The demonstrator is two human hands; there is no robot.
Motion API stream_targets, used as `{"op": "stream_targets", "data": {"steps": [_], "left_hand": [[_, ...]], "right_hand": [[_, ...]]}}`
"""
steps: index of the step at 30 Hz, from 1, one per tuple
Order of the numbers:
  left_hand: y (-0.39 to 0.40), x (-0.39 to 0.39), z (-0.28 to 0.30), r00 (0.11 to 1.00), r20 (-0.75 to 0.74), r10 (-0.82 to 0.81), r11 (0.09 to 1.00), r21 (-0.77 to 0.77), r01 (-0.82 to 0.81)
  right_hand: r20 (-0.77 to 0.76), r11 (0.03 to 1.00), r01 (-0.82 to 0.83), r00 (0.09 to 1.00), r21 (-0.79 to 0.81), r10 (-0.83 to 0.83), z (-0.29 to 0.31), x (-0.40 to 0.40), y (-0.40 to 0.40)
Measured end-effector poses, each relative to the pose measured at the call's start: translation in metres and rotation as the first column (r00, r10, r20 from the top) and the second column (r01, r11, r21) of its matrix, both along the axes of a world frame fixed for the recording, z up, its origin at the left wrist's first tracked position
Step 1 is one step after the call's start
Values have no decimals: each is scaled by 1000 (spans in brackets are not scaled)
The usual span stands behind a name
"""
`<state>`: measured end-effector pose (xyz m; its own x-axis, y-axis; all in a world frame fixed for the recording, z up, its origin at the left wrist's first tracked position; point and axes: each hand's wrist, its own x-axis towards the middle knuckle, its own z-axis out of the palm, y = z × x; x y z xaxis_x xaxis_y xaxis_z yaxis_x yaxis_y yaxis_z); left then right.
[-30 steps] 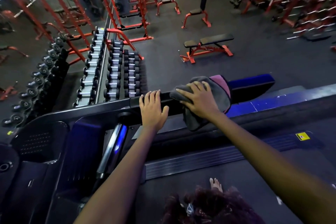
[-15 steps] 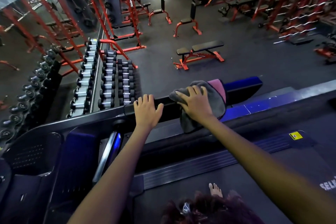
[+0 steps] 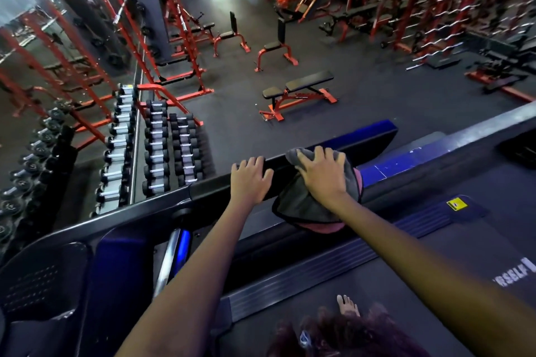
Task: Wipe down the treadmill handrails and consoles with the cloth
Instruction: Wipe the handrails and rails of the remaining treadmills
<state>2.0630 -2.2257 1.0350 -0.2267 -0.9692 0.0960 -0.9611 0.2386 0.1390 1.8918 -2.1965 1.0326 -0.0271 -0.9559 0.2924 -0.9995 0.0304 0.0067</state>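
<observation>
Right hand (image 3: pixel 322 175) spread flat on the cloth (image 3: pixel 301 203), fingers nearly straight and curving a little over its far edge, pressing it onto the handrail (image 3: pixel 374 148). Left hand (image 3: pixel 251 180) just beside the cloth on the console side, holding nothing, fingers laid over the rail's top as a brace. Change over the last second: cloth and right hand have slid along the rail toward the left hand, the gap between them is nearly gone, and the cloth now hangs further down the near face of the rail with its pink underside showing below. Likely means this stretch of rail is getting its pass and the stroke is close to its console-side limit. Room from the handrail outward: the blue-lit end of the rail beyond the right hand is bare and free for a return stroke; toward the console (image 3: pixel 43 284) the left hand blocks the way and would need to lift or shift. Below the rail, side step and treadmill belt (image 3: pixel 435 284) open. Past the rail, a drop to the gym floor with the dumbbell rack (image 3: pixel 156 151) and a flat bench (image 3: pixel 298 90) well apart.
</observation>
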Motion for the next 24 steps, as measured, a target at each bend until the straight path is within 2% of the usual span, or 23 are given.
{"op": "stream_targets", "data": {"steps": [3,5,12,18,24], "left_hand": [[5,2,-7,999,-37,-21,993,-113,16],[4,2,-10,998,-60,-12,991,-134,4],[6,1,-11,995,-94,-22,985,-170,5],[3,1,-13,994,-106,-14,985,-170,-4],[3,2,-14,994,-106,-25,980,-198,3]], "right_hand": [[87,984,161,982,72,-167,8,-13,-11],[111,973,203,970,107,-215,13,-3,-21],[225,988,23,973,155,-58,6,-19,-1],[183,973,156,965,169,-186,24,-9,-32],[134,984,-131,984,117,115,8,-18,-7]]}}
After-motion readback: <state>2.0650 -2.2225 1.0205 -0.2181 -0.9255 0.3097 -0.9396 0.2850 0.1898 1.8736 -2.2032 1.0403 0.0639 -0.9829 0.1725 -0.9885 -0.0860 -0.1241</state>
